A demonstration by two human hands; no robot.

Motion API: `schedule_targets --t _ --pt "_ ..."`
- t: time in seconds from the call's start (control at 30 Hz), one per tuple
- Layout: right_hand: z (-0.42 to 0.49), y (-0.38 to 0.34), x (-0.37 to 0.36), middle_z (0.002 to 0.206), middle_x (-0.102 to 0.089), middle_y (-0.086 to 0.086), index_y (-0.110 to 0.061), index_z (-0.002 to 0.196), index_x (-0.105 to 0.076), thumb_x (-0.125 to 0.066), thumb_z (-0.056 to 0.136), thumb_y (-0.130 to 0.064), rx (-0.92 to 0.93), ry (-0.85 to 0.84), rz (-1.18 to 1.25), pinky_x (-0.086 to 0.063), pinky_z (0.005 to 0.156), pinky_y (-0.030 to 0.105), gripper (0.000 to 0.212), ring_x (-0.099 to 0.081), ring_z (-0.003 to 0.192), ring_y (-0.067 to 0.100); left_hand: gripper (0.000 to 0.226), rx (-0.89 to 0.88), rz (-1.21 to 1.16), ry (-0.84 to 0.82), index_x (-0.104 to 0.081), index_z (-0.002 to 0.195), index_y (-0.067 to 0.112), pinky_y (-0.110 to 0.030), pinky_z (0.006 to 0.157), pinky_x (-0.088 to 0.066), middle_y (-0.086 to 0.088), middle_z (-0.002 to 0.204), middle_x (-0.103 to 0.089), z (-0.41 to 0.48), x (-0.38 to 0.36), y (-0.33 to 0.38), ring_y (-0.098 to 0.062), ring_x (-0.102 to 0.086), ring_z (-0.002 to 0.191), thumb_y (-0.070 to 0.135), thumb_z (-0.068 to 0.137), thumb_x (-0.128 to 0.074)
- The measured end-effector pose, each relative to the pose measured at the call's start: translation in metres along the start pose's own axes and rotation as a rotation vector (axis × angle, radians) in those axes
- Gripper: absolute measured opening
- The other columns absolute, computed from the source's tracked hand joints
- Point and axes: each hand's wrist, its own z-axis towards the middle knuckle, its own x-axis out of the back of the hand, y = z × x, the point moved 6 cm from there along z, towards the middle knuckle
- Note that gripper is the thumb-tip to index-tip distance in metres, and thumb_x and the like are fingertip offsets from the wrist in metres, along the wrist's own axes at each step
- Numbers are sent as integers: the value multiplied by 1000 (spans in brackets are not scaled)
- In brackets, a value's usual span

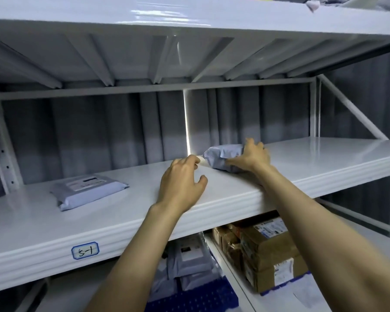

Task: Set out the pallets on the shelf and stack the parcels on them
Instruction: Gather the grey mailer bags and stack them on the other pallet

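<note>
A crumpled grey parcel (221, 154) lies on the white middle shelf (234, 185), near its back. My right hand (252, 157) grips the parcel's right end, fingers over the top and thumb along the front. My left hand (182, 179) hovers over the shelf with loosely curled fingers. Its fingertips touch the parcel's pale left tip and its thumb stands apart. A second, flat grey parcel (88, 191) with a white label lies on the same shelf to the left. A blue pallet (189, 300) shows on the shelf below, under more grey parcels.
Taped cardboard boxes (268, 251) stand on the lower right shelf. The upper shelf (189, 16) hangs low overhead. An upright post (2, 149) bounds the left side and a diagonal brace (351, 106) the right. A label reading "5-1" (85, 250) sticks on the shelf's front edge.
</note>
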Motion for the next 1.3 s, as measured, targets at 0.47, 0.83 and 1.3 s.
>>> schedule_targets --t 0.47,0.83,1.3 --pt "12 0 -17 127 -56 13 -12 121 -56 -77 64 -56 71 -129 -46 -43 79 31 75 -55 107 30 39 30 53 12 -52 124 18 -29 83 -39 3 123 -60 0 -5 -1 -18 -49 115 29 86 -56" --pt "-95 -58 9 102 -48 0 -16 100 -46 -80 54 -36 548 53 382 -38 67 24 61 -49 87 14 47 347 -388 375 -43 129 14 -24 87 -35 -5 130 -43 -10 29 -22 -22 -50 112 39 92 -55" --pt "-257 -38 -10 117 -52 -19 -20 123 -39 -86 60 -33 619 -41 1024 -51 81 17 79 -57 110 6 23 334 -804 689 -57 99 16 -20 75 -50 6 94 -65 -139 66 1 -7 -62 90 20 78 -67"
